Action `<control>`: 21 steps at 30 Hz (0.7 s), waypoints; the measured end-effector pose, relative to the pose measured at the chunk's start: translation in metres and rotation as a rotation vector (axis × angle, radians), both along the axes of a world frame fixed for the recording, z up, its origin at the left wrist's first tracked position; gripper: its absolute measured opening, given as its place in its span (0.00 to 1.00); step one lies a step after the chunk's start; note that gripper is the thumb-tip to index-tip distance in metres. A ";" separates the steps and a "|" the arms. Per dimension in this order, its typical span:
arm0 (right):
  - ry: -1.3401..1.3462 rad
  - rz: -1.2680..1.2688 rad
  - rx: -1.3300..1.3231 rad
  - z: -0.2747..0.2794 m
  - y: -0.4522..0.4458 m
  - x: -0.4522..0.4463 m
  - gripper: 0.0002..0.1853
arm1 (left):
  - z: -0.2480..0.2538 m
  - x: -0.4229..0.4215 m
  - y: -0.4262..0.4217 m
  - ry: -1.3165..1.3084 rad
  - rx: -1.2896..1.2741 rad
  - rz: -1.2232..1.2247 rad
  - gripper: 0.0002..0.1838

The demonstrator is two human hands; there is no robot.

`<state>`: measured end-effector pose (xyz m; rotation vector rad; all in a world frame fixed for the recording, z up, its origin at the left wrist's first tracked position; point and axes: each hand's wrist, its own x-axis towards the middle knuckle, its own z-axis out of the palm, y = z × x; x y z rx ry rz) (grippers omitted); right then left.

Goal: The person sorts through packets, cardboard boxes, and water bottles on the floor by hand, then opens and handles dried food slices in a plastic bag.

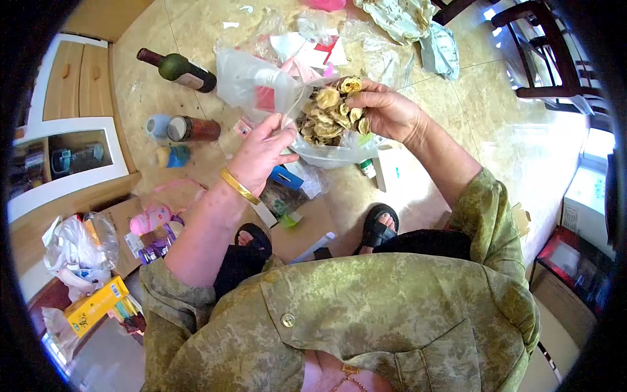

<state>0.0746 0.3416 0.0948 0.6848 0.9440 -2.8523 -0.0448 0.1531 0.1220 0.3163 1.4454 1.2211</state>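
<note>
A clear plastic bag [339, 155] full of dried, curled yellow-brown slices [323, 117] hangs between my hands above the floor. My left hand [266, 147], with a gold bangle at its wrist, pinches the bag's left edge. On the other side my right hand [386, 111] is at the bag's mouth, its thumb and fingers closed around some slices at the top right of the pile. Its fingertips are partly hidden behind the slices.
A dark green bottle [177, 70], a brown-red jar [194, 129] and a blue-white cup [157, 126] stand at the left. Loose plastic and papers [307, 49] lie beyond the bag. A yellow box [96, 306] is lower left, a dark wooden chair [548, 52] upper right.
</note>
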 end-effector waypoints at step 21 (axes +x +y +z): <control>0.046 -0.027 -0.205 0.016 -0.002 0.002 0.19 | 0.000 -0.003 0.006 0.048 -0.025 0.001 0.08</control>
